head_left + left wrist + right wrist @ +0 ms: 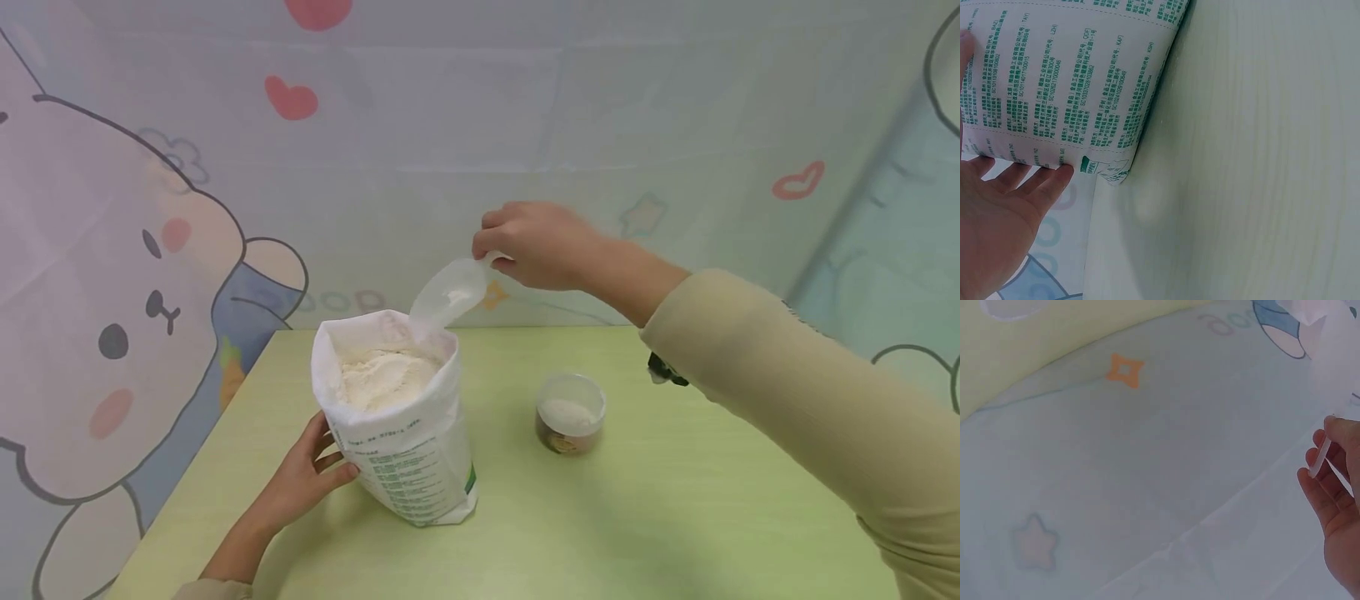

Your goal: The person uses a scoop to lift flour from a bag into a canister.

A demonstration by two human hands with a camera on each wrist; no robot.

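A white bag of flour [442, 433] stands upright on the table, its top gaping and pale flour [390, 377] high inside. My left hand [311, 475] holds the bag's left side, thumb on the printed face and fingers along the edge; in the left wrist view that hand [1004, 219] touches the bag's edge. Above and to the right of the bag, my right hand [536, 243] pinches the handle of a translucent plastic scoop [450, 292]. The scoop tilts down at the bag's back rim, with a little flour in it. In the right wrist view, fingers [1319, 494] grip its handle.
A small round tub [570, 417] with a clear rim and whitish powder inside sits right of the bag on the pale green table [675, 500]. Behind the table hangs a cartoon-printed cloth [450, 125]. A small dark object [666, 369] shows partly beneath the right sleeve.
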